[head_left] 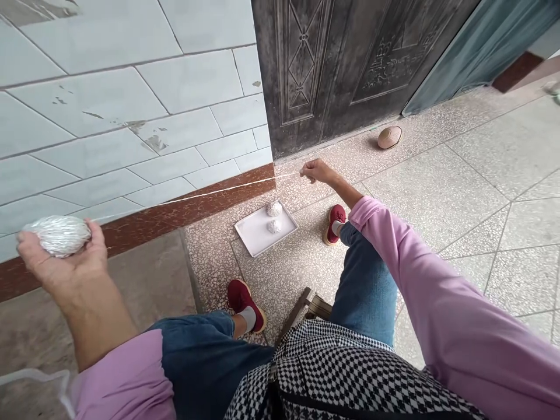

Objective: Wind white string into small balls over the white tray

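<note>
At the far left, my left hand [81, 268] is raised with its palm up, its fingers curled round a shiny white ball of string [60, 235]. From this ball a white strand [210, 191] runs taut across to the right. My right hand [318, 171] pinches the strand's other end between thumb and fingertips, in front of the dark door. Below the strand, on the floor, lies a white tray [254, 242]. Two small white balls [274, 217] rest at its right side.
A tiled wall [175, 87] with a brown skirting stands ahead on the left, beside a carved dark door [332, 70]. A pinkish round object [389, 137] sits on the floor by the door. Under me is a wooden stool [301, 309]. A greenish-blue curtain [476, 52] hangs at the upper right.
</note>
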The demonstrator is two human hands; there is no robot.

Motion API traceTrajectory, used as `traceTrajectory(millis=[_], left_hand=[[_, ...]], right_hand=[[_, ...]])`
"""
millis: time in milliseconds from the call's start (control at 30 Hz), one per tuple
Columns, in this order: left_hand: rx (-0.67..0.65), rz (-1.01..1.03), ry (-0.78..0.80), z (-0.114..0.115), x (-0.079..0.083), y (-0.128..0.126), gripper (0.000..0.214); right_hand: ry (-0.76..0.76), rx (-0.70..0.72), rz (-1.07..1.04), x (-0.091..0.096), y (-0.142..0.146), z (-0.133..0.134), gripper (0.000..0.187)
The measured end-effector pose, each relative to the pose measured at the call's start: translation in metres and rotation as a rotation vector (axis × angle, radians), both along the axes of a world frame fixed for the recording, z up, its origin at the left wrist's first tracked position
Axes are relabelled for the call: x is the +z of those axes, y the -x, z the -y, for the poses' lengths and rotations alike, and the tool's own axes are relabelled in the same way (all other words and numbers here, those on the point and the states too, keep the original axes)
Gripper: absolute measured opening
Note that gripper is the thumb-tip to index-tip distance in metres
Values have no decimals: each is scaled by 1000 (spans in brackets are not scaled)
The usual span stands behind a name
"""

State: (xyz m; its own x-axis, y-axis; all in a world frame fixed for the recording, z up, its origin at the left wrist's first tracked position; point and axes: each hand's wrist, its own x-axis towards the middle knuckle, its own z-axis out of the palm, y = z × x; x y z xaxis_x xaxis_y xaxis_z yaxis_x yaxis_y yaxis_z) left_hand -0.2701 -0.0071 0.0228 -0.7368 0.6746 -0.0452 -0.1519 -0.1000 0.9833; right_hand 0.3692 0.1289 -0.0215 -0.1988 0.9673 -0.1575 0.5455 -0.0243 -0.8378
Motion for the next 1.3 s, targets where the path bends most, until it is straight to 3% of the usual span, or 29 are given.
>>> traceTrajectory(millis=[100, 233, 367, 433, 567, 667, 767, 900, 1067, 1200, 1300], left_hand=[[-65, 28, -50, -11, -2, -26, 93], [-171, 106, -131, -35, -3, -94, 88], [-298, 267, -218, -48, -1, -172, 82], [-369, 304, -225, -48, 0, -204, 79], [-450, 323, -218, -46, -4, -241, 74], [-443, 320, -187, -46, -8, -246, 71], [-414, 326, -148, -45, -10, -244, 62], [-375, 300, -159, -49, -15, -248, 57], [-366, 104, -99, -58, -37, -262, 73], [-447, -112, -82, -54, -48, -269, 80], [-614, -182, -44, -44, -46, -272, 77]], right_hand=[[4, -24, 278, 3, 10, 5, 24], [-42, 79, 272, 11, 54, 7, 26], [-127, 286, -167, 12, 131, 10, 29], [-110, 342, -337, 8, 168, 17, 21], [-73, 414, -453, 4, 210, 42, 8], [-148, 369, -391, 15, 211, 58, 25], [-272, 320, -255, 33, 203, 65, 21], [-254, 416, -95, 46, 197, 74, 26], [-259, 553, -63, 51, 191, 88, 32], [-272, 436, -165, 66, 174, 77, 33], [-279, 340, -252, 76, 157, 65, 34]])
